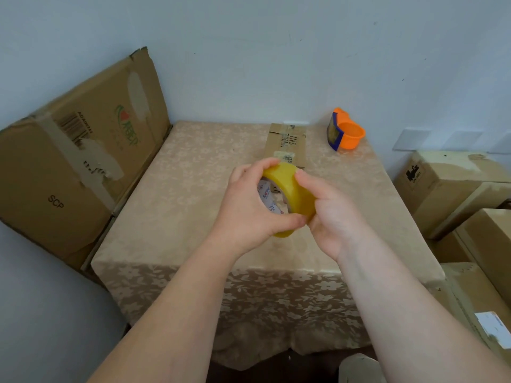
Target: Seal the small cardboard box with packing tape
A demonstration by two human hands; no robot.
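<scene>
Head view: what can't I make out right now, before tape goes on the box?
- Loose end of the tape roll: covered by fingers of the left hand and right hand gripping it, head view.
- Near end of the small cardboard box: hidden behind roll and hands, head view.
- Blue part of the orange dispenser: too small to identify, head view.

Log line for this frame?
phase: tape prep | left hand: grips tape roll | right hand: grips tape roll | small box: on table beyond hands, untouched | orange dispenser: idle, far right corner
</scene>
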